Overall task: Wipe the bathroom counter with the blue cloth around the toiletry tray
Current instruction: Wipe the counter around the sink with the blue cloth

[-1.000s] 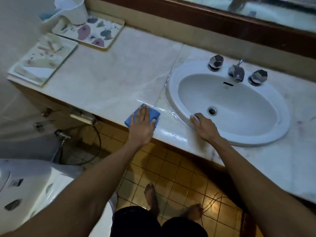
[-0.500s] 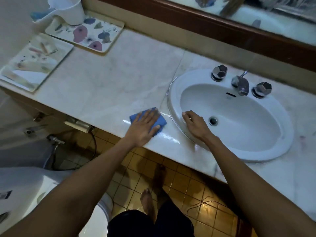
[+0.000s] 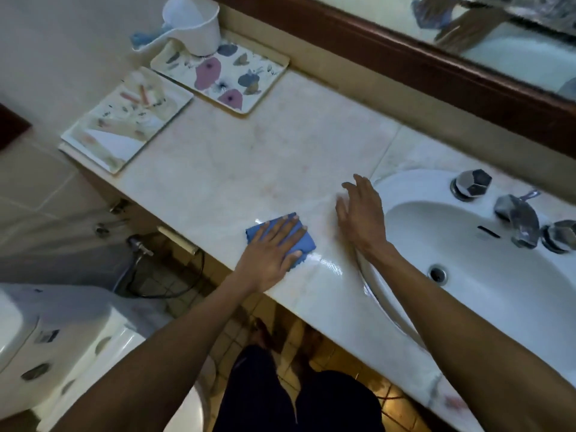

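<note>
My left hand lies flat on the folded blue cloth, pressing it on the pale marble counter near the front edge. My right hand hovers with fingers spread just left of the sink rim, holding nothing. A flowered toiletry tray sits at the back left with a white cup on its far end. A second patterned tray lies at the counter's left end.
A white sink with a chrome tap and two knobs fills the right side. A wood-framed mirror runs along the back. A toilet stands below left, over a tiled floor with hoses.
My right hand has left the sink rim and lifted over the counter to the left. The cloth under my left hand stays near the front edge as the view shifts left.
</note>
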The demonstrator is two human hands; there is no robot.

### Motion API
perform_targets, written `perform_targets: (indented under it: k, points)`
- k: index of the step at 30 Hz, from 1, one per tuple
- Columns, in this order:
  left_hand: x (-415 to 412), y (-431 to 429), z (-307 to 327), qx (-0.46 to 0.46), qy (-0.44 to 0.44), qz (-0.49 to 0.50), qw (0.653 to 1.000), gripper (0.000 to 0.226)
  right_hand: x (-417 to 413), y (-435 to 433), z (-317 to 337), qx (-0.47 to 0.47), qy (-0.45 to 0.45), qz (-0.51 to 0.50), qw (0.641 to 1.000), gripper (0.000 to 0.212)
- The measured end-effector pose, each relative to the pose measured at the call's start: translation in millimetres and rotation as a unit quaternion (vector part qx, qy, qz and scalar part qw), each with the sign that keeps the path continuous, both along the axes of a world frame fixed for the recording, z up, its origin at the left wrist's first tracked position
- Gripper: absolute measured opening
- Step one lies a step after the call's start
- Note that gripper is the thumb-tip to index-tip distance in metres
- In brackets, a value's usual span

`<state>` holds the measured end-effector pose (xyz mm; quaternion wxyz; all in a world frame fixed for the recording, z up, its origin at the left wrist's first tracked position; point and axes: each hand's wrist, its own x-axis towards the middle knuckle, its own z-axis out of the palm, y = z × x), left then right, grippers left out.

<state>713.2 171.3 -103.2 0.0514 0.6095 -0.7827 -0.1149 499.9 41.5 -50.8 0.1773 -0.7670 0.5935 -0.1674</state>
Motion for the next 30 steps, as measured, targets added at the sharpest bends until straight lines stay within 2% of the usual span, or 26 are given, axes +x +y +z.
perform_targets:
  k: [5,8,11,15,17,22,26,30]
  points:
    - [98,0,4,-0.003,-0.011,0.135,0.991,0.056,45,-26,-16,0.045,0.022,0.048,0.998,0.045]
    - [136,-19,3,-0.013,-0.003,0.206,0.978,0.055,63,-35,-27,0.063,0.046,0.041,0.996,0.051]
    - [151,-54,-1,-0.017,-0.015,0.273,0.962,0.058,76,-39,-35,0.054,0.062,0.013,0.997,0.052]
    - [144,-119,1,-0.011,0.01,0.347,0.938,0.06,85,-45,-41,0.034,0.063,-0.029,0.997,0.053]
    - [128,-148,0,-0.014,0.025,0.334,0.942,0.06,86,-51,-45,0.028,0.07,-0.044,0.996,0.055]
    - [70,-187,-6,-0.017,0.047,0.194,0.98,0.06,88,-66,-49,0.012,0.065,-0.079,0.995,0.05]
    - [43,-205,-9,-0.044,0.046,0.133,0.989,0.058,83,-68,-53,0.015,0.037,-0.118,0.992,0.049]
    - [38,-259,-10,-0.044,0.065,0.067,0.995,0.056,86,-70,-55,0.007,0.04,-0.13,0.991,0.049]
